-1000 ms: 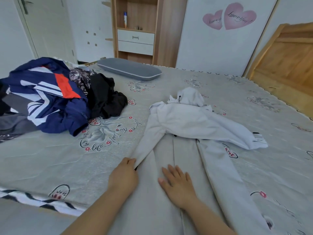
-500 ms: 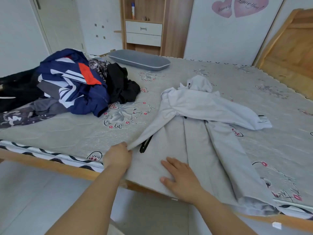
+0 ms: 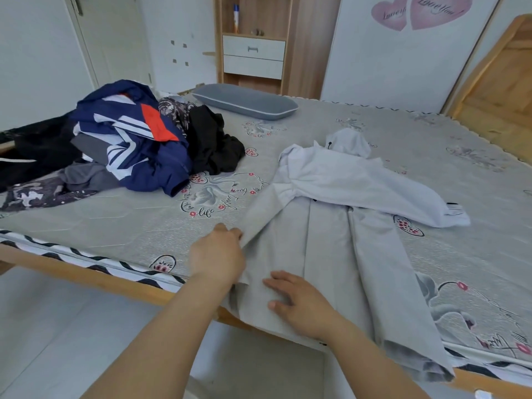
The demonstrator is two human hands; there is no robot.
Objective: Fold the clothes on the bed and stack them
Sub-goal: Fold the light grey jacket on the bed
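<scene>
The end of a sleeve of the grey hooded garment point(image 3: 328, 249) is pinched by the left hand point(image 3: 217, 256), whose fingers are curled round the fabric at the garment's left edge. The right hand point(image 3: 299, 302) is laid flat on the lower part of the same garment, its fingers straight and spread, pressing the cloth down and gripping nothing. The garment is spread on the bed point(image 3: 431, 145) with its hem hanging a little over the near wooden edge and its hood turned towards the far side. The other sleeve is folded across the chest and ends to the right of the garment's body. Lengthwise creases are seen running down the front.

To the left of the garment, well apart from it, a heap of unfolded clothes point(image 3: 121, 145) is piled on the bed: a navy jacket point(image 3: 135, 139) with white stripes and an orange patch is on top, a black piece point(image 3: 213, 145) lies at the heap's right side nearest the garment, and dark patterned and grey pieces are spread below it. Beyond the garment, near the far edge of the bed, a flat grey pillow point(image 3: 244, 100) is placed. Behind the pillow a wooden shelf unit point(image 3: 253, 47) with two white drawers is seen, and to the right of it a white panel with pink heart stickers point(image 3: 420, 11).
</scene>
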